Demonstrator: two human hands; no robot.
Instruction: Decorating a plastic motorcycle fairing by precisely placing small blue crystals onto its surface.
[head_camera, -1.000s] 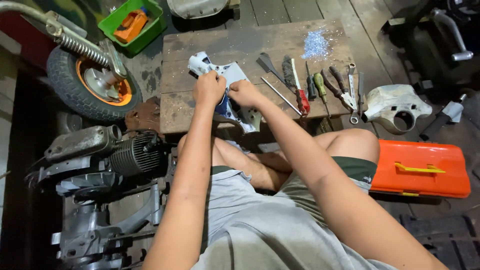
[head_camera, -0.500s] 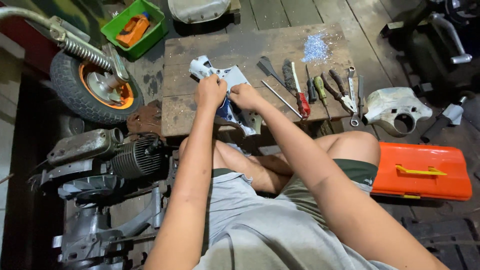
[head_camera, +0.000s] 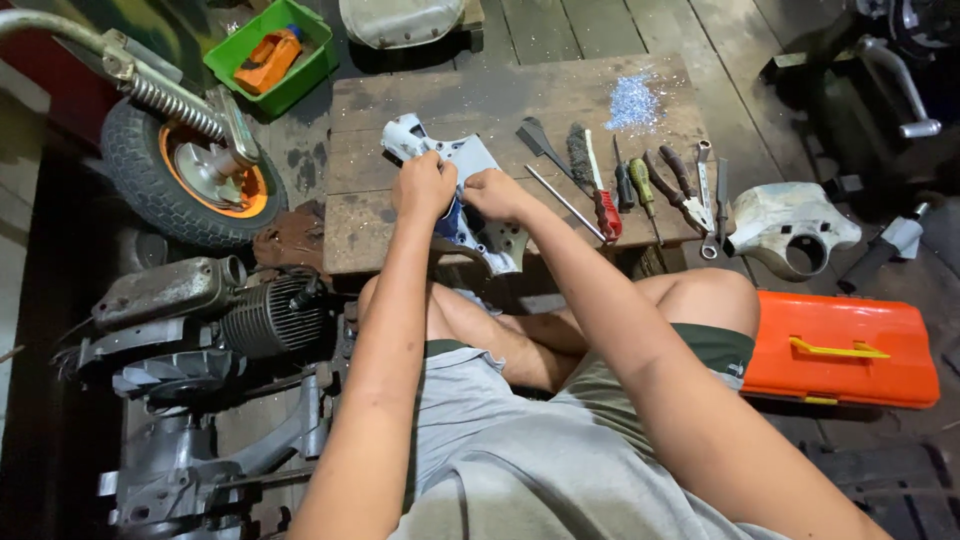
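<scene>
On the low wooden table lies a pale grey plastic cover. Both hands grip it: the left hand squeezes its left side, the right hand pinches its middle. Tools lie just beside them, to the right.

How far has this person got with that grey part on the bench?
Done: tools are laid out in a row on the wooden bench, where pale shavings lie scattered. In hand: left hand and right hand both grip the grey-blue casing. Left: the engine and wheel sit apart on the floor.
</scene>
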